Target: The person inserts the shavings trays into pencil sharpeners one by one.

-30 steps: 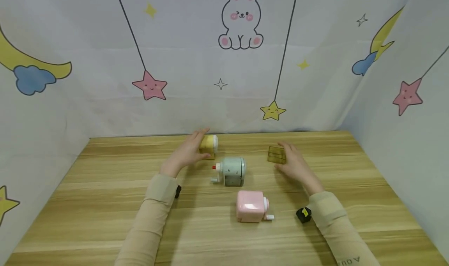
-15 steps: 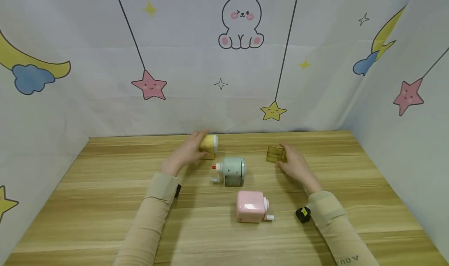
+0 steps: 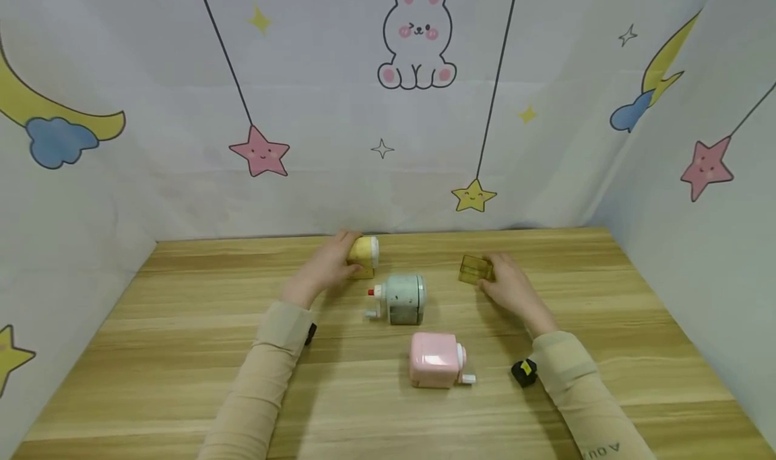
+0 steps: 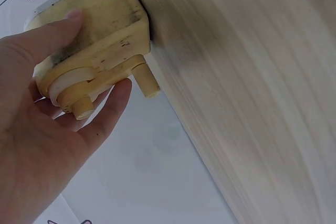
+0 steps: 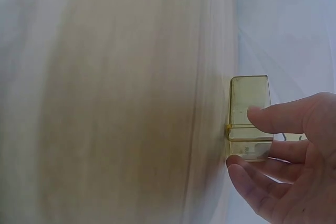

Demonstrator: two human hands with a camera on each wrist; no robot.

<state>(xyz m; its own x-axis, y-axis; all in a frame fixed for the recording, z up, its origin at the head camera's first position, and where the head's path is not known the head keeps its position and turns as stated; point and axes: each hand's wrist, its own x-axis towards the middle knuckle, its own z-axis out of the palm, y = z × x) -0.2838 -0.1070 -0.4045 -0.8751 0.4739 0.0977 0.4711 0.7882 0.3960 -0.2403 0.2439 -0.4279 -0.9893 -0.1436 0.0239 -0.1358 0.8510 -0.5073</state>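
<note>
My left hand (image 3: 324,265) grips a yellow crank pencil sharpener (image 3: 364,251) at the table's far edge. In the left wrist view the thumb lies along the body of the sharpener (image 4: 105,24), with the other fingers behind it near the crank (image 4: 118,74). Farther right, my right hand (image 3: 515,288) holds a see-through yellow box, like a shavings drawer (image 3: 475,269). Seen from the right wrist, the thumb is on one face of this drawer (image 5: 249,95) and fingers are curled at its lower end. The drawer appears to rest on the table.
A grey-green crank sharpener (image 3: 405,298) stands in front of the yellow one, its handle pointing left. Nearer me is a pink sharpener (image 3: 433,360) with its crank on the right. A cartoon-printed cloth (image 3: 339,197) rises behind the wooden table (image 3: 182,352).
The right hand has closed further onto the see-through drawer, which has shifted slightly left. My left hand keeps its hold on the yellow sharpener.
</note>
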